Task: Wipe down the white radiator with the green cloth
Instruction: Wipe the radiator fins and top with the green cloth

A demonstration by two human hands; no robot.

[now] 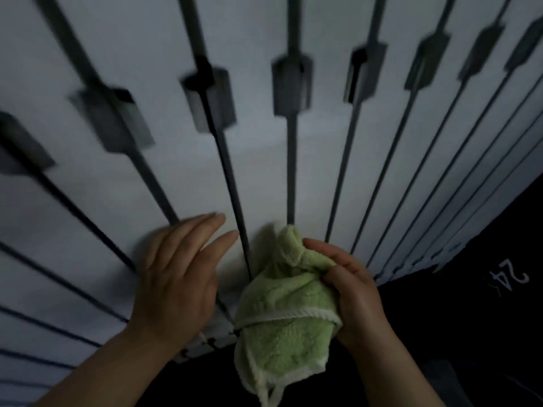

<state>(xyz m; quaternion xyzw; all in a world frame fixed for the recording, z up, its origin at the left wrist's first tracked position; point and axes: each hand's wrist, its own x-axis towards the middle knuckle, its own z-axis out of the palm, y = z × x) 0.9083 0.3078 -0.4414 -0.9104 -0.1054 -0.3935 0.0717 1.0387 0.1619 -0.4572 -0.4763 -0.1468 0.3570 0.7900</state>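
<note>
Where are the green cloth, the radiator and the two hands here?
green cloth (pixel 283 333): head view, bunched middle.
radiator (pixel 255 171): head view, bare white panel.
left hand (pixel 179 277): head view, back of hand, flat on radiator.
right hand (pixel 357 298): head view, back of hand, gripping cloth.

Both bare forearms reach up and forward from the bottom edge. The left hand (pixel 176 277) is spread flat, palm down, fingers straight and close together, pointing up and to the right. The right hand (pixel 352 292) is curled — fingers bent inward, thumb side toward the left hand — gripping a bunched green cloth (pixel 282 312)
</note>
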